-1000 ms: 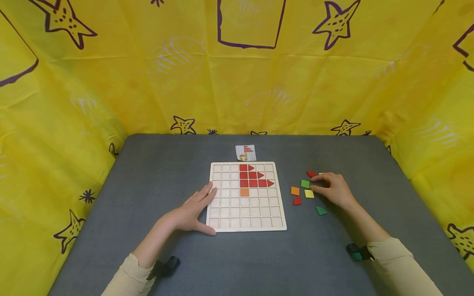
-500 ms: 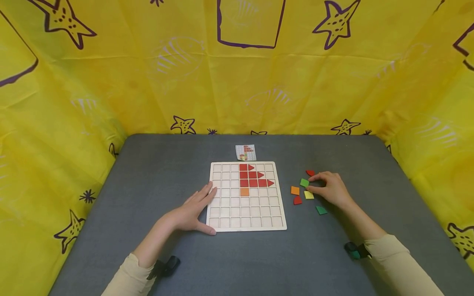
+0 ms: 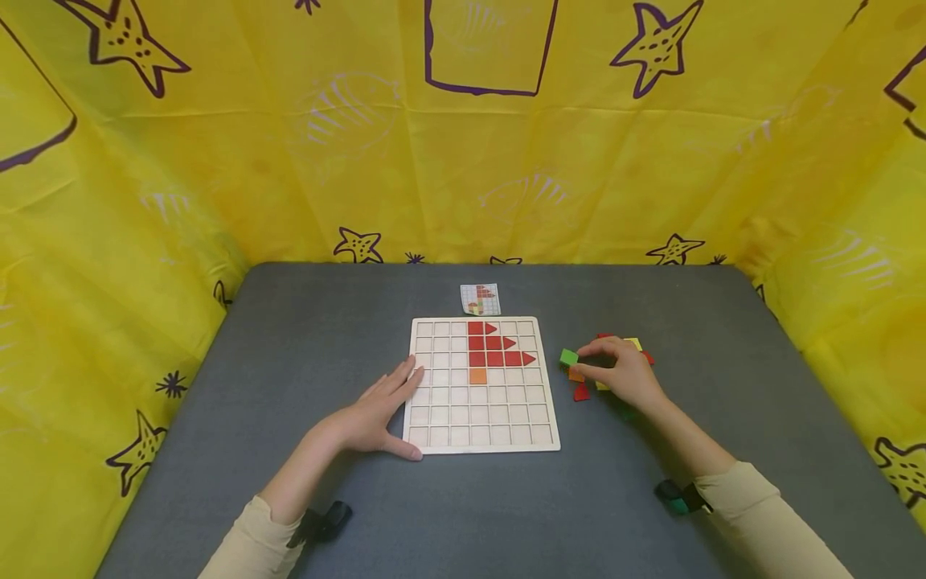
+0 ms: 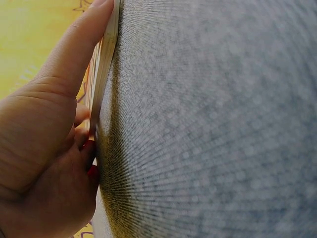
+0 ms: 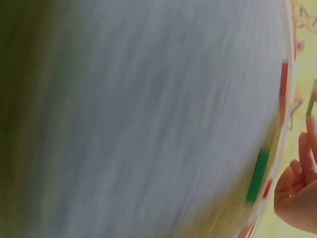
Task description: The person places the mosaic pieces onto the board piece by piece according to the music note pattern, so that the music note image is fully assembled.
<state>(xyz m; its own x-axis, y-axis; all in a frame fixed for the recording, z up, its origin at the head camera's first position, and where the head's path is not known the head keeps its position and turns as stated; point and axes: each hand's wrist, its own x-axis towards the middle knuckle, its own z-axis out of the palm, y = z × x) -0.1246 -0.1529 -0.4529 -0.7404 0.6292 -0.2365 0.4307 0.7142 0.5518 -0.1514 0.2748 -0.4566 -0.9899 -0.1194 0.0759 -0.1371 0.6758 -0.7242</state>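
Pinching green tile (image 3: 569, 358) in fingers of right hand (image 3: 624, 374), just right of grid board (image 3: 459, 415). Seeing red tiles (image 3: 493, 343) in cells of top three rows, orange tile (image 3: 478, 375) in fourth. Resting left hand (image 3: 367, 418) on board's left edge with fingers extended.

From the middle of the gridded wooden board (image 3: 459, 414), the widest open stretch of grey tabletop (image 3: 481, 515) lies at six o'clock, between the left sleeve (image 3: 249, 543) and the right sleeve (image 3: 781, 519). At nine, the left hand (image 3: 372, 414) blocks the board's edge. The small pattern card (image 3: 480, 299) lies just beyond the rim at twelve. Toward three, a narrow bare strip separates the board from the right hand (image 3: 620, 374), its green square tile (image 3: 568, 357) and a loose red tile (image 3: 582, 393).
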